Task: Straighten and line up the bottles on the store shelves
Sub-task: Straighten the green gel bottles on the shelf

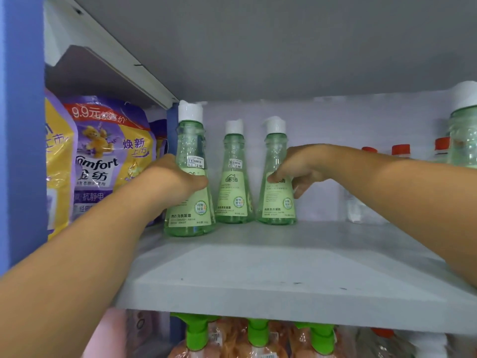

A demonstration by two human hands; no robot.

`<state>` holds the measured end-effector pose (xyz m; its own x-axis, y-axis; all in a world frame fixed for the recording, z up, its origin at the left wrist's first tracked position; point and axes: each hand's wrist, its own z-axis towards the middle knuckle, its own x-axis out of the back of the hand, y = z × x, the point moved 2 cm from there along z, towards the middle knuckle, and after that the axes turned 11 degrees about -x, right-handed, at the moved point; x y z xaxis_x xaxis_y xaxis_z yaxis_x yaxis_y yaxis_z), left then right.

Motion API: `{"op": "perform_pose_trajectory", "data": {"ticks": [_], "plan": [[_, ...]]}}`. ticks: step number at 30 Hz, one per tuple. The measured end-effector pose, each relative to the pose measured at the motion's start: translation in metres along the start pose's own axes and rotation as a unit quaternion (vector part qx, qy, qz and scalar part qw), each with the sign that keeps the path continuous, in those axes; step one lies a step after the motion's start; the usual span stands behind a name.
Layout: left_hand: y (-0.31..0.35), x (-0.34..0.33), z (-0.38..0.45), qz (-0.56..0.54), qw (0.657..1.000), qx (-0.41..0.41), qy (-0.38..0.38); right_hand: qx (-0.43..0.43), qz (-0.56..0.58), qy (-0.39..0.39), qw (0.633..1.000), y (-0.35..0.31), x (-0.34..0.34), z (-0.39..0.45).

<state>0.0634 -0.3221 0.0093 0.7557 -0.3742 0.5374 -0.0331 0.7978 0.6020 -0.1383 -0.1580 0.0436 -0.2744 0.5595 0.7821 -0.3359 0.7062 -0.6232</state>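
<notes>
left hand (178, 180) grips left green detergent bottle (189, 177), nearer than row | right hand (296, 169) pinches right green detergent bottle (276, 177), fingers narrow | likely aligning both with middle bottle (233, 177)

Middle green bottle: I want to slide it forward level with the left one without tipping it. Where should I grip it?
Grip the middle green bottle from the front at its narrow upper body under the white cap; the flared base looks too wide to wrap, and neighbours crowd both sides.

Both my arms stretched fwd, bare. My left hand (178, 180) curled round a bottle (189, 202), thumb in front. My right hand (296, 169) pinches another bottle (276, 197), fingers bent behind.
</notes>
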Motion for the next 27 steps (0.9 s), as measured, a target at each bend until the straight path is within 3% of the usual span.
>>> {"op": "perform_pose_trajectory", "data": {"ticks": [5, 10, 15, 21, 27], "plan": [[-0.003, 0.0, 0.002, 0.004, 1.0, 0.017, -0.007, 0.023, 0.014, 0.057, 0.998, -0.002, -0.012, -0.001], [-0.011, 0.001, 0.002, -0.092, 0.994, 0.057, 0.006, 0.041, 0.023, 0.083, 0.995, 0.004, -0.012, -0.004], [-0.018, -0.001, -0.002, 0.015, 0.994, 0.08, -0.073, 0.042, 0.017, 0.092, 0.995, 0.006, -0.015, -0.006], [-0.022, 0.005, -0.001, 0.064, 0.993, 0.077, -0.062, 0.038, 0.015, 0.095, 0.995, 0.008, -0.015, -0.006], [-0.03, 0.005, 0.005, 0.008, 0.991, 0.098, -0.088, 0.04, 0.005, 0.096, 0.995, 0.005, -0.016, -0.007]]}}
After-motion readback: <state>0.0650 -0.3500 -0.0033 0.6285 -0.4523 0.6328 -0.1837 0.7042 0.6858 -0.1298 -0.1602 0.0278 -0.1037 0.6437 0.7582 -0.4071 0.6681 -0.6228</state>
